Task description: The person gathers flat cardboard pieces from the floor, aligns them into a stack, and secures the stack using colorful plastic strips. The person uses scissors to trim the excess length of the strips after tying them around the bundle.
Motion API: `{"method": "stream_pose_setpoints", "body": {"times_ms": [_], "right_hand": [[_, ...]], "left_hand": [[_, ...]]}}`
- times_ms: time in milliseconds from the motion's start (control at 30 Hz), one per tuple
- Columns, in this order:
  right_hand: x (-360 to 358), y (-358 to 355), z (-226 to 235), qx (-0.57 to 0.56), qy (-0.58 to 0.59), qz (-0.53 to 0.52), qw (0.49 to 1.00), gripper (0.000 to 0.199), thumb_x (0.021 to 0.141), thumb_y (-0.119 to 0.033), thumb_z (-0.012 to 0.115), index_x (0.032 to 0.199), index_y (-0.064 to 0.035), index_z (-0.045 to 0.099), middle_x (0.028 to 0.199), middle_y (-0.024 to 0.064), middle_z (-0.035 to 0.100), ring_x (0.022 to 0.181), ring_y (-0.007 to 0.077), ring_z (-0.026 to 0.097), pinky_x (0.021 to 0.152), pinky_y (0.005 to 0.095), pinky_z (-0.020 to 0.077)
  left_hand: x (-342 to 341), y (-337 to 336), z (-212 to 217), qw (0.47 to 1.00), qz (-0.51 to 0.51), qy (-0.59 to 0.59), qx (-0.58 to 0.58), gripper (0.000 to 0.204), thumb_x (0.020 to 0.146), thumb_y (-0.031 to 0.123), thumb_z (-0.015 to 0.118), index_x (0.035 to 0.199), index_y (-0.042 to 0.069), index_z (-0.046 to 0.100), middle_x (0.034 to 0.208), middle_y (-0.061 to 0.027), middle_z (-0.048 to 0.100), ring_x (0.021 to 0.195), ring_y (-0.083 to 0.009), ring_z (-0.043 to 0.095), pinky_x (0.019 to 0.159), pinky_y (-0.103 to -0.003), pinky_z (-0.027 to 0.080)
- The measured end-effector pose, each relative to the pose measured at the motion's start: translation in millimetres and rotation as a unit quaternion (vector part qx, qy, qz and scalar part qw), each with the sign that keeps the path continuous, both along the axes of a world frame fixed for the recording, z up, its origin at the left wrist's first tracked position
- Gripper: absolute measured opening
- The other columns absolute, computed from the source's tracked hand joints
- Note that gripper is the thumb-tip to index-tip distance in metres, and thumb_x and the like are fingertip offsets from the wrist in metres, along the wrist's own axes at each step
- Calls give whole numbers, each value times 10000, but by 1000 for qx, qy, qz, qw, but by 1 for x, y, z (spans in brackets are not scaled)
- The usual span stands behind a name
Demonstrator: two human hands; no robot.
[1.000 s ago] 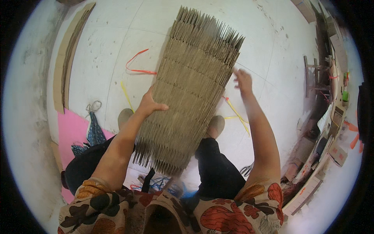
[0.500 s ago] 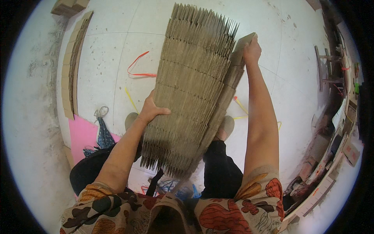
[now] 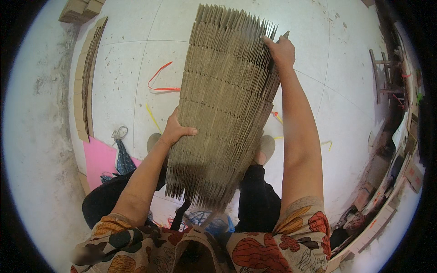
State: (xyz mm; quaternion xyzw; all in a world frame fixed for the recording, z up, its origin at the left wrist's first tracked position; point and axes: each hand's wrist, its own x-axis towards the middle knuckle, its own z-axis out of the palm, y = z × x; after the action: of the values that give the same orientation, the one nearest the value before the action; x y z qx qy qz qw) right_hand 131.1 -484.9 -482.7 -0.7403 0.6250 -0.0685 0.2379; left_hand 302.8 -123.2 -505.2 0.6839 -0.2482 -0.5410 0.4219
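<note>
A thick stack of brown cardboard dividers (image 3: 218, 104), standing on edge with jagged slotted ends, lies between my legs. My left hand (image 3: 176, 129) grips its left side, the thumb resting over the top and the fingers hidden behind the edge. At the far right corner my right hand (image 3: 281, 50) is closed round the outermost sheets, its thumb on the top edges. Those outer sheets now stand close against the rest of the stack.
Flat cardboard pieces (image 3: 84, 82) lean along the left wall, with a pink sheet (image 3: 101, 160) and dark patterned cloth (image 3: 124, 157) nearby. A red strap (image 3: 159, 88) and yellow straps (image 3: 152, 117) lie on the floor. Wooden frames (image 3: 384, 75) and clutter line the right side.
My right hand has moved left, bringing the outer sheet from a slanted, flat-facing position up against the stack. My left hand has stayed in about the same place.
</note>
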Motion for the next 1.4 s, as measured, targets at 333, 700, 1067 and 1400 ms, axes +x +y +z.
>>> {"method": "stream_pose_setpoints", "body": {"times_ms": [333,700,1067,1400], "right_hand": [[-23,-9,-44,-183,-119,61,974,355,817,-143,500,1162,-83,557,1034,216,511,880,373,566,721,453,469],[16,0,-6,-58,20,-38,997,473,790,-431,606,1045,-32,598,1115,208,466,931,357,564,739,457,504],[36,7,-4,-111,43,-43,992,365,815,-296,559,980,25,617,1329,229,304,1192,383,368,873,542,399],[26,2,-22,-101,-6,28,995,424,842,-364,513,1072,-20,603,1407,233,223,1252,417,296,935,570,339]], "left_hand": [[-2,-2,-4,1000,-4,-7,-10,1028,453,260,860,1298,-35,355,1215,-134,494,1141,-254,459,996,-347,337],[-2,-1,1,1000,-1,-13,-1,977,470,246,852,1276,-41,380,1169,-132,523,1095,-247,490,965,-343,364],[-5,-5,5,999,15,23,-28,945,490,230,846,1272,-39,387,1160,-121,529,1086,-229,493,955,-337,368],[-3,-4,-1,1000,5,25,-17,984,485,226,855,1299,-29,365,1202,-116,511,1116,-218,475,970,-333,357]]}}
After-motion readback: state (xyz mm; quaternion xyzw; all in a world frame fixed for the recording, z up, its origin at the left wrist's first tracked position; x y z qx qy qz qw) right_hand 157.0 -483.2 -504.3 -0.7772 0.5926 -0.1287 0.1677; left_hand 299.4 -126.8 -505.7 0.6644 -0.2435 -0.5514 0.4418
